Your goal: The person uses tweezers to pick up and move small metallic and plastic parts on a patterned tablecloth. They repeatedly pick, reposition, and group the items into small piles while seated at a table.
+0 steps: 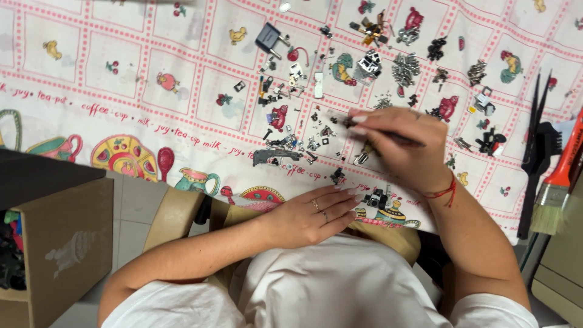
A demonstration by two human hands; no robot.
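Pinch grip (364,124) on thin metal tool (401,139)

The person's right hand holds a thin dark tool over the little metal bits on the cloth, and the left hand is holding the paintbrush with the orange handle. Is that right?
Not quite. In the head view the left hand holds nothing; it rests flat at the cloth's near edge. The paintbrush lies untouched at the far right. The right hand does hold a thin dark tool over the small metal bits.
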